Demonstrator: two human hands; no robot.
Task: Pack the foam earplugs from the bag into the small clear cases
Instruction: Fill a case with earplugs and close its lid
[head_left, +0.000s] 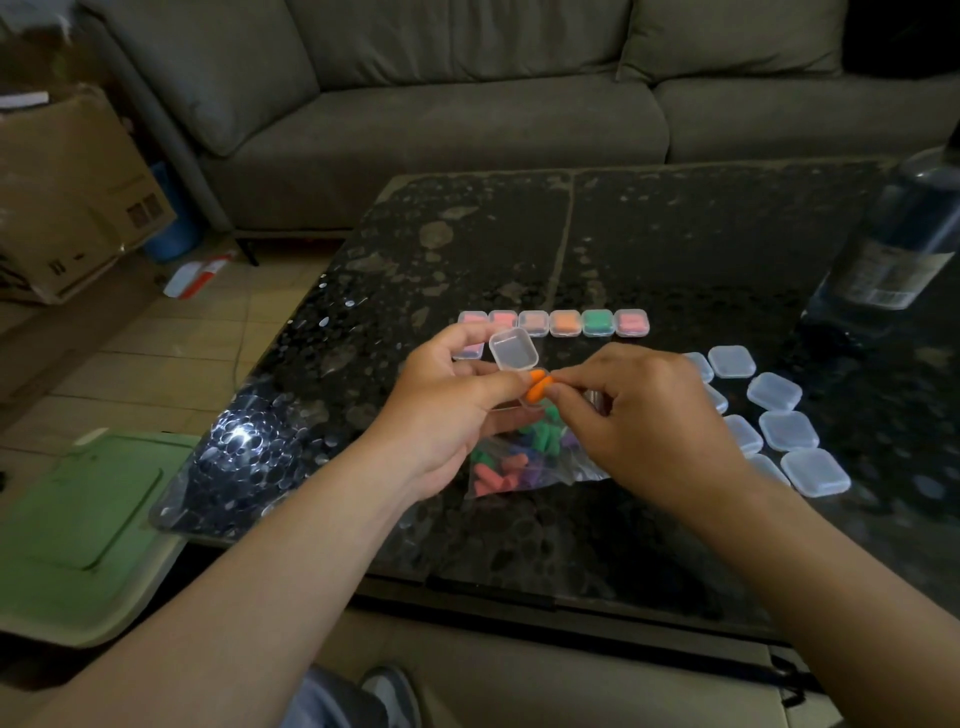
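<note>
Six filled cases (565, 323), lids shut, in one row across the middle of the table (675, 249). Contents, left to right: pink, pink, dull pink, orange, green, pink. One further filled case (466, 353) sits in front of the row's left end, mostly hidden behind the left hand's fingers.

One open clear case (513, 351), held above the table by the left hand (447, 410). Fingers are curled round its base and the lid is raised on the far side. The base is largely hidden by the fingers.

Two orange earplugs (539, 387), side by side, pinched between thumb and forefinger of the right hand (639, 415). They are just below the raised lid, with the left thumb tip just beside them. Whether they touch the case's base cannot be told.

One clear bag (519, 462), lying on the table beneath both hands. It holds loose earplugs in green, pink, purple and blue.

Several empty cases (788, 430), shut and clear, in a loose cluster on the table to the right of the right hand. Some are partly covered by that hand.

One dark bottle (904, 234), labelled, at the table's far right edge.

One grey sofa (467, 114), beyond the table.

One cardboard box (67, 197), on the floor at left.

One green panel (78, 509), cream-rimmed, beside the table's near left corner.
</note>
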